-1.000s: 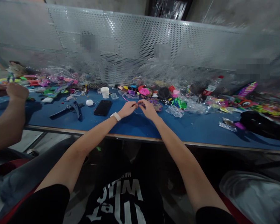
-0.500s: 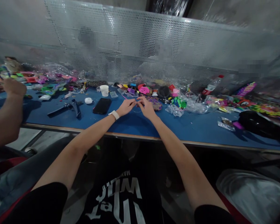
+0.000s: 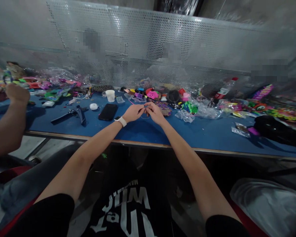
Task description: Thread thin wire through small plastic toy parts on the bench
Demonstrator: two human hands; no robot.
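Observation:
Above the blue tabletop point(image 3: 138, 131), my left hand point(image 3: 133, 113) and my right hand point(image 3: 155, 113) meet with fingertips pinched together. A thin pale cord point(image 3: 145, 118) hangs in a small curve just below the fingers, and both hands appear closed on it. Anything smaller between the fingertips is too small to make out. A flat brown and purple patterned piece point(image 3: 164, 109) lies just beyond my right hand. My left wrist wears a white band point(image 3: 122, 121). A dark phone point(image 3: 108, 112) lies to the left of my left hand.
A white cup point(image 3: 110, 95), a white earbud case point(image 3: 93, 106) and a black tool point(image 3: 76, 114) stand to the left. Colourful toys and plastic bags line the back, with a bottle point(image 3: 223, 91) at right. A co-worker's hand point(image 3: 17, 93) works at far left. A black bag point(image 3: 276, 130) lies right.
My hands stay together at nearly the same spot, with slight finger movement. The co-worker's hand at far left has shifted a little to the right.

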